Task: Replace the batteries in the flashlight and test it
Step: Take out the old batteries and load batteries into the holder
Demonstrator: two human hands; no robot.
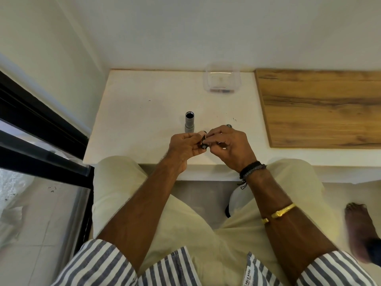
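The white tabletop (144,96) filled the middle of the frame, its near edge running just above the person's knees and its left edge stopping short of a black window frame (41,129) at the left. A wooden board (319,108) lay flat on its right side and ran out of the frame at the right. Between the board's left edge and the table's left edge the surface was mostly bare. A clear plastic container (222,79) sat against the back wall at upper centre, with small dark items inside too blurred to name.

Both hands met over the near part of the table, at frame centre. The left hand (183,145) had its fingers curled around a small dark part (203,145). The right hand (231,145) pinched the same part with its thumb and fingertips, the other fingers bent. What the part was could not be told.

The grey flashlight body (190,124) stood upright just beyond the left hand, open end up. A small dark piece (229,126) showed just past the right knuckles.
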